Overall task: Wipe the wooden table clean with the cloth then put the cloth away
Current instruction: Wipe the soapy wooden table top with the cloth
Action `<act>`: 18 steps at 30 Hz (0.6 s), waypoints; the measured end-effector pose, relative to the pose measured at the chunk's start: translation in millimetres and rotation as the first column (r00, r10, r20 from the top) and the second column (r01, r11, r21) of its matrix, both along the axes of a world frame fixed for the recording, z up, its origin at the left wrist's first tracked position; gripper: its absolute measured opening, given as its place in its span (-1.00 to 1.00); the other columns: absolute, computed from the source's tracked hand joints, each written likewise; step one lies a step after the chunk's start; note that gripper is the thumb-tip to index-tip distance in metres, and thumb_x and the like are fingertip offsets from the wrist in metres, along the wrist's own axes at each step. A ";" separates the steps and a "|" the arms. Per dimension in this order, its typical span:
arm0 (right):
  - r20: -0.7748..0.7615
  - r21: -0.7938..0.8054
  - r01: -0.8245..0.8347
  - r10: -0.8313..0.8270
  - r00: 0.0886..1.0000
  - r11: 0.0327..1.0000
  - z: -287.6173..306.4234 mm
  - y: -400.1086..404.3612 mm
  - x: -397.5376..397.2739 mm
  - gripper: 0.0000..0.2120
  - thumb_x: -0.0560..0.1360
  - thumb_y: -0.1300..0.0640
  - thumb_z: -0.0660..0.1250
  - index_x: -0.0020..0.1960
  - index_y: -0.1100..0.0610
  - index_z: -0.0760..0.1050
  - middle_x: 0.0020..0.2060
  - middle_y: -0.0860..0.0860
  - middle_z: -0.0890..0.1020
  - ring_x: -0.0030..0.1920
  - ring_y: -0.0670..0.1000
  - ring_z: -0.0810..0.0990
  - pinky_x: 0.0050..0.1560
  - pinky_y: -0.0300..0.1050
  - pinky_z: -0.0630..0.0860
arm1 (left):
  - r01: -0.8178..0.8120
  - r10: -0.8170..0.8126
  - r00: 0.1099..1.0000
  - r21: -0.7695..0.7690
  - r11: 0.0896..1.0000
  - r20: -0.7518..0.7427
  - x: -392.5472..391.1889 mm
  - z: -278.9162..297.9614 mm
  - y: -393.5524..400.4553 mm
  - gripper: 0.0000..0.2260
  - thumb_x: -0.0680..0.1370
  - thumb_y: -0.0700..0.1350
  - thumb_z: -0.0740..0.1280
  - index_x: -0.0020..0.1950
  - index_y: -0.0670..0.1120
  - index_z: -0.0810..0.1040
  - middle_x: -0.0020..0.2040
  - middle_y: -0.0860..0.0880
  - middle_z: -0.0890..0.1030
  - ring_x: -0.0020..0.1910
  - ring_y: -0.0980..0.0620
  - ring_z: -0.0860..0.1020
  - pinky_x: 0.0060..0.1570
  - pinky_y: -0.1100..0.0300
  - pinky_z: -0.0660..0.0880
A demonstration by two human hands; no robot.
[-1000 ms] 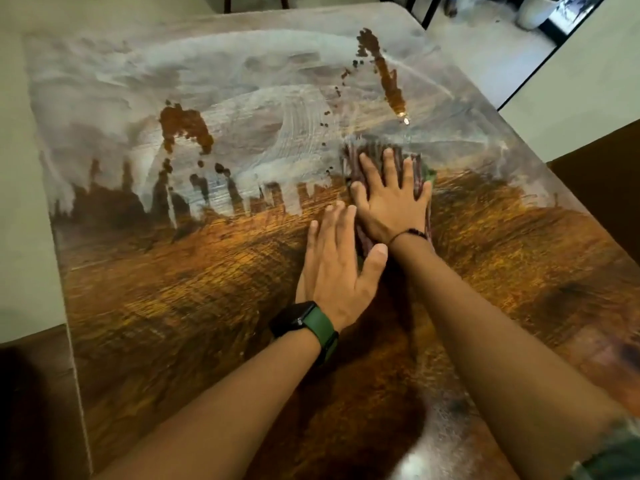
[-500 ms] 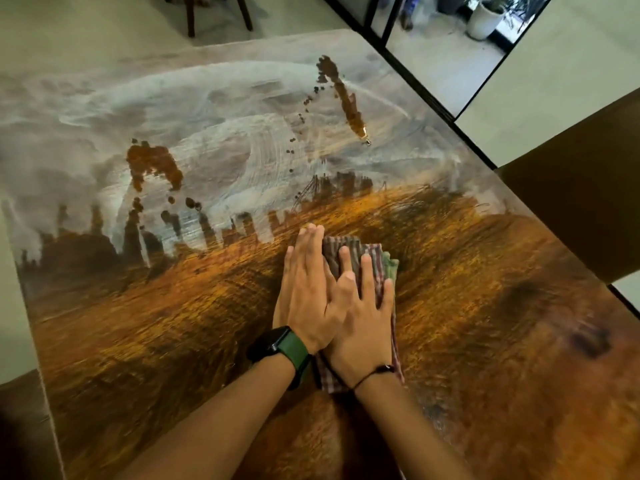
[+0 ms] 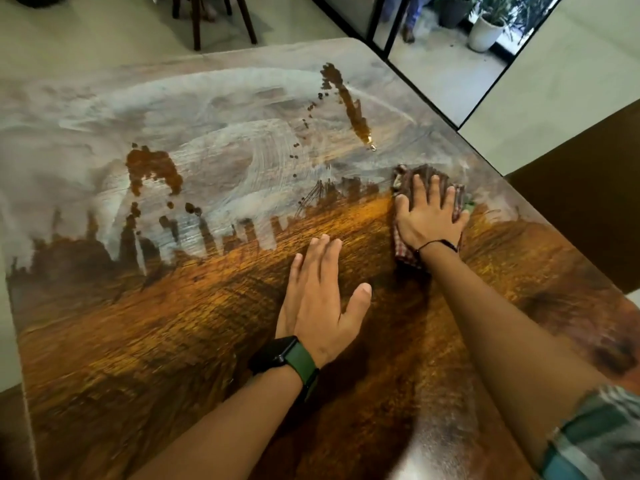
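Wiping in progress on a wooden desk (image 3: 214, 341), seen from the head view. Right hand (image 3: 427, 218) spread flat, fingers splayed, pressing a checked cloth (image 3: 407, 256) against the desk near its far right edge; grip not closed around the fabric, only palm pressure holding it. Left hand (image 3: 320, 299) flat and open on bare wood nearer the body, holding nothing, apparently bracing. Green-strapped watch (image 3: 282, 356) on the left wrist.

Near half of the desk dark and glossy; far half under a pale, streaked film. Brown liquid patches unwiped: one blotch (image 3: 152, 171) at far left, one long streak (image 3: 349, 105) at far centre-right, small droplets (image 3: 304, 126) between.

Likely risks:
- Cloth sliding out from under the flat palm, since nothing pinches it.
- Cloth pushed off the nearby right edge.
- Brown liquid smeared wider rather than lifted, should the cloth be saturated.
- Left palm marking the wiped wood.
- Far corners missed through overreach.

Task judged roughly half done; cloth not yet put away.
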State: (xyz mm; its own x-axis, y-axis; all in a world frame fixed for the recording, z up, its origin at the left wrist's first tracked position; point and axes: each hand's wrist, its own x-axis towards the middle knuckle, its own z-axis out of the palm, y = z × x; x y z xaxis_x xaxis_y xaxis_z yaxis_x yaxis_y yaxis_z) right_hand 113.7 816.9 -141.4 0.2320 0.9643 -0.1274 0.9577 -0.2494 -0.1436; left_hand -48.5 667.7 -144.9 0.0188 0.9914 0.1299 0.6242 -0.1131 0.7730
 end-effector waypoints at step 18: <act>0.038 0.062 -0.326 0.324 0.945 0.943 -5.7 -97.6 23.9 -0.40 0.48 -0.20 -0.16 0.48 -0.08 0.17 0.54 -0.09 -0.01 0.53 0.00 -0.13 0.46 0.20 -0.17 | 0.063 -0.062 0.997 0.025 0.998 -0.056 1.1 1.8 -0.7 -0.29 0.43 0.27 -0.11 0.49 -0.08 0.05 0.49 0.02 0.06 0.44 0.19 -0.07 0.30 0.47 -0.37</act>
State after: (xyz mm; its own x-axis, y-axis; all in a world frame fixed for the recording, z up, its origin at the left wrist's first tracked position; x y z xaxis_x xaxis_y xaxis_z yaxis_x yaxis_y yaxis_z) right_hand 137.6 719.3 -147.1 -0.0925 0.9940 -0.0581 0.9889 0.0849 -0.1222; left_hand -47.4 666.9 -143.1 0.0883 0.9842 0.1533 0.6571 -0.1732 0.7336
